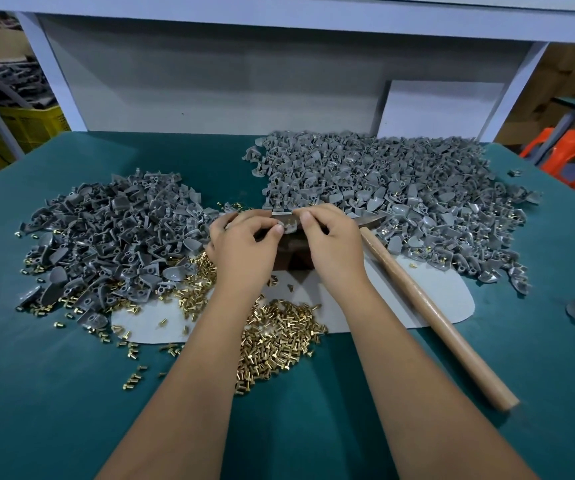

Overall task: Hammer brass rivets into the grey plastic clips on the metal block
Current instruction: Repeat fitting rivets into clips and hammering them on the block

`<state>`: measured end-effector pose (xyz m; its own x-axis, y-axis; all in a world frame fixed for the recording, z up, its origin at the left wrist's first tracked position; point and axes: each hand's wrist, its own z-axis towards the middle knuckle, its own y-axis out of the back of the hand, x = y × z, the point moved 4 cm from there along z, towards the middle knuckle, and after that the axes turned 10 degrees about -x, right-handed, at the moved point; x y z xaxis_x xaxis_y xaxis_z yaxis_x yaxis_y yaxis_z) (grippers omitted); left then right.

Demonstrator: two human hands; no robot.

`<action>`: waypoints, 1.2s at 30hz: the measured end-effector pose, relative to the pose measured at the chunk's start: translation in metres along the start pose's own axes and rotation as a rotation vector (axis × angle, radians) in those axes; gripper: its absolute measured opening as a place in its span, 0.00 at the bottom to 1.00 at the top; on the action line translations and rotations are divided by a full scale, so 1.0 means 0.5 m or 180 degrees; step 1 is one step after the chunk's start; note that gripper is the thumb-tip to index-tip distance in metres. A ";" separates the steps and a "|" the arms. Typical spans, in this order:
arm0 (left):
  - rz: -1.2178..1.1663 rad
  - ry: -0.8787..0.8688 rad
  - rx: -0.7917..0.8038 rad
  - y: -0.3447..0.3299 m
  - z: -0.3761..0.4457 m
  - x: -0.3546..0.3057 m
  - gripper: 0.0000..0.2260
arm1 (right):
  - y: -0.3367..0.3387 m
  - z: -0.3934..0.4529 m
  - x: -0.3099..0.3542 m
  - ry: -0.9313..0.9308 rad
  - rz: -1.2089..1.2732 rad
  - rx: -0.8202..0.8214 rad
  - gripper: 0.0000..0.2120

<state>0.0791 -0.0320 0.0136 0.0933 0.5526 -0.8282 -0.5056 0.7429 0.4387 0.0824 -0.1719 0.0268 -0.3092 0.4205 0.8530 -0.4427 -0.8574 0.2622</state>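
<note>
Two bare hands meet over a dark metal block [294, 259] on a green bench [313, 427], the left hand [244, 245] and right hand [332, 242] together pinching a grey plastic clip [287, 226]. Loose brass rivets [279, 336] lie heaped below; clip piles [393, 199] flank the block. A wooden-handled hammer [431, 311] rests just right.

Orange stool [571, 161] right; yellow crate [26, 124] left; teal tabletop [313, 427]

Text on parts: none readable on the clips [376, 188] or rivets [279, 337].
Labels, signs: none legible on the far cardboard boxes [563, 84].
</note>
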 end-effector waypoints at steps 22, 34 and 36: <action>0.0194 -0.0258 -0.0048 0.002 -0.003 -0.001 0.02 | -0.018 0.004 -0.005 0.0304 -0.0319 -0.0108 0.04; 0.0223 -0.0341 -0.0132 0.001 -0.003 -0.005 0.02 | -0.021 -0.001 0.000 0.0313 -0.0429 -0.0180 0.06; 0.0291 -0.0391 -0.0121 -0.004 0.000 -0.007 0.02 | -0.023 -0.001 -0.002 0.0352 -0.0465 -0.0188 0.06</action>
<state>0.0798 -0.0353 0.0156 0.1483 0.6610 -0.7355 -0.5487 0.6738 0.4949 0.0873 -0.1623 0.0225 -0.3272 0.5721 0.7521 -0.5374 -0.7673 0.3500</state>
